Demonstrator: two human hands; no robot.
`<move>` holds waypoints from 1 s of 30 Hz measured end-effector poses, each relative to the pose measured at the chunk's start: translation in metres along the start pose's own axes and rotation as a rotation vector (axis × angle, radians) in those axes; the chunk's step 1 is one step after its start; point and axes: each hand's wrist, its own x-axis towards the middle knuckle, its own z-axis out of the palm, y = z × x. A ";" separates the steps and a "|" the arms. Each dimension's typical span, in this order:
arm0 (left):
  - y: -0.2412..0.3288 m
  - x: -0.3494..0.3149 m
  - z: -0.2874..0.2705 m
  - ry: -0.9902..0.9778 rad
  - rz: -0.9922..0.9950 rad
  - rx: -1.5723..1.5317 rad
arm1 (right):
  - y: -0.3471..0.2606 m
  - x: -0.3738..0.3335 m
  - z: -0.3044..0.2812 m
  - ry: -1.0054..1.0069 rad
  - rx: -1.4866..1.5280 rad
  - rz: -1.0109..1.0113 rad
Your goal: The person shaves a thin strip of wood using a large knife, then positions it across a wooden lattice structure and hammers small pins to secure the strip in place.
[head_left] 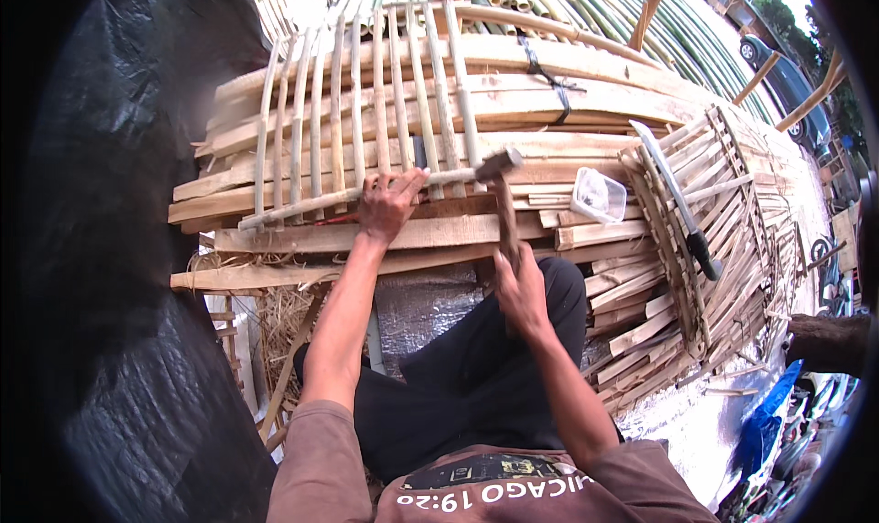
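Observation:
A rack of slim bamboo slats lies over the wooden planks, with a cross strip along its near end. My left hand is closed on that strip near its middle, fingers bent over it. In my right hand is a hammer, gripped low on its wooden handle. The hammer's metal head hangs at the strip's right end, close to the rightmost slat; whether it touches cannot be made out. Any nail there is too small to see.
Right of the hammer sits a clear plastic tub with small contents. A machete with a black handle lies on bundled split wood strips. Long planks stretch across the front, and black sheeting hangs at the left.

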 end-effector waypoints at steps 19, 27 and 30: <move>-0.069 0.198 -0.171 -0.438 -0.167 -0.313 | 0.035 -0.103 -0.083 -0.132 0.644 0.311; -0.095 0.229 -0.186 -0.510 -0.245 -0.394 | 0.040 -0.102 -0.080 -0.136 0.675 0.325; -0.098 0.235 -0.186 -0.533 -0.256 -0.415 | 0.038 -0.101 -0.081 -0.130 0.670 0.305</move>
